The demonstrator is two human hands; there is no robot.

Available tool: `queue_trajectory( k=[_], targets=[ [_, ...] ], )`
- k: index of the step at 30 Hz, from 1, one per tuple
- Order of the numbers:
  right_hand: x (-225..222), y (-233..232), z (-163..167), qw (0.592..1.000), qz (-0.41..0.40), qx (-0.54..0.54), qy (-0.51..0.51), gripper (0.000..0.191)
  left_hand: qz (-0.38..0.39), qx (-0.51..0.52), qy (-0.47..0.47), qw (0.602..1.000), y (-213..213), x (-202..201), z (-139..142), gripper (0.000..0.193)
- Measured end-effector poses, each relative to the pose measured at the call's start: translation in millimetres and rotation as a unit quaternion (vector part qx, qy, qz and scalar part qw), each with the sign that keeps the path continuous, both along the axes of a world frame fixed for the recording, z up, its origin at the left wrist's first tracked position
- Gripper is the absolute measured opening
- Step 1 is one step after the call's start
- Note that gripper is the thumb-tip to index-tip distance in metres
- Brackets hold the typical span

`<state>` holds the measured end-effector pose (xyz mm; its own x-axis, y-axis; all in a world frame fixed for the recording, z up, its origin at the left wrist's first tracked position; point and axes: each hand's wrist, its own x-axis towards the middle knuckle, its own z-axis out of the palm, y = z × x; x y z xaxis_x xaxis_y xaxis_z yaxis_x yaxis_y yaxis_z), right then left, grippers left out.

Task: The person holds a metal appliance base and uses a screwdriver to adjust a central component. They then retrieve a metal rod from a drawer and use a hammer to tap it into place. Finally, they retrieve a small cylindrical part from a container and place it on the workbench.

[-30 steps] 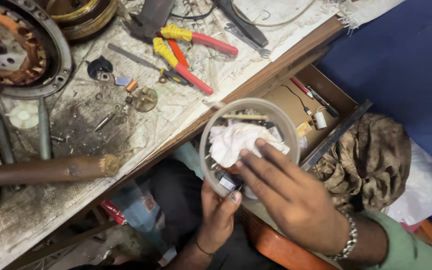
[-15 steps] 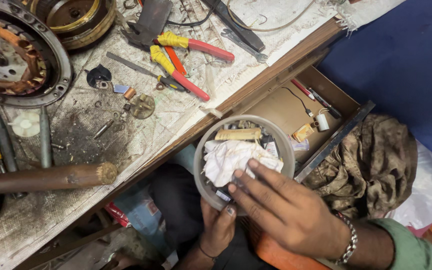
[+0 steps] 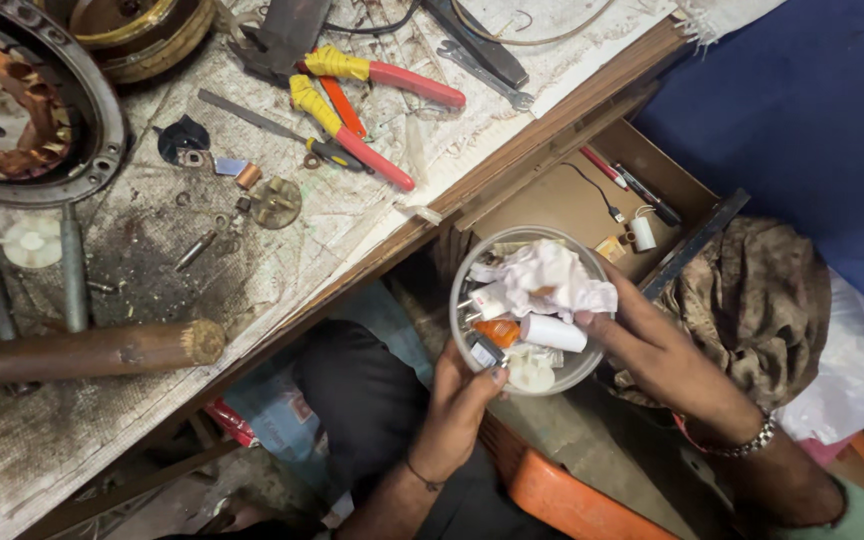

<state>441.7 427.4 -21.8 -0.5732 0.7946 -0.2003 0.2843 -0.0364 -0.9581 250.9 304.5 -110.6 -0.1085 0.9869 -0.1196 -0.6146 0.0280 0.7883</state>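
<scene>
Round clear container (image 3: 472, 262) held over the lap, just off the near edge of the surface (image 3: 282, 225). Left hand (image 3: 462, 400) cupped beneath the near rim, thumb hooked over it. Right hand (image 3: 657, 345) at the right side, fingers reaching in, pinching the white cylinder (image 3: 552, 333) that lies across, long axis running left to right, below crumpled white tissue (image 3: 547, 278).

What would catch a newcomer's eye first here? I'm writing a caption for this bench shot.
The clear tub of small parts at centre, with a crumpled white cloth on top; the left hand grips it from below and the right hand reaches in from the side. Next, the red and yellow pliers on the dirty bench at upper centre. Then the motor stator, with copper windings, at upper left.
</scene>
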Motion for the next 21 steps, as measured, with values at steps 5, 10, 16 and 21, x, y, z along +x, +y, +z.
queue_trajectory(
  k=[5,10,16,21],
  targets=[
    [23.9,-0.8,-60.5,0.978,-0.127,-0.163,0.014,0.053,-0.108,-0.071,0.067,0.989,12.4,-4.8,-27.7,0.056],
    [41.5,36.7,-93.4,0.964,-0.181,-0.194,-0.028,0.060,-0.081,-0.175,0.133,0.972,19.0,-15.4,-40.7,0.054],
    [35.0,110.2,-116.3,0.960,-0.210,-0.186,-0.013,0.067,-0.032,-0.025,0.144,0.989,16.4,-36.8,-23.9,0.057],
    [10.4,156.9,-173.4,0.965,-0.164,-0.202,-0.005,0.067,0.011,0.086,0.124,0.989,12.2,-46.1,13.7,0.057]
  ],
)
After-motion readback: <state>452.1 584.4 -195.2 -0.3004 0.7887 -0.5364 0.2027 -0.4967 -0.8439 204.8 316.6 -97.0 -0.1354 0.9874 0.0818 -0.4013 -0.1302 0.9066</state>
